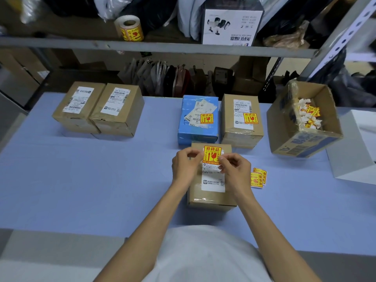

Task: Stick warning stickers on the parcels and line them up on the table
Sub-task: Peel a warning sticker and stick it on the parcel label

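Note:
A brown cardboard parcel [210, 195] with a white shipping label lies in front of me on the blue table [91, 180]. Above its far end I hold a yellow and red warning sticker [211, 154]. My left hand [186, 165] pinches the sticker's left edge and my right hand [234, 169] pinches its right edge. Behind it stand a blue parcel [198, 127] and a brown parcel [241, 121], each bearing a warning sticker. Two brown parcels [97, 108] without stickers sit side by side at the far left.
Loose warning stickers [258, 178] lie right of the near parcel. An open carton [305, 121] holding crumpled sticker backings stands at the right, beside a white box [354, 151]. A sticker roll [130, 28] and a scanner box [232, 25] sit on the shelf behind.

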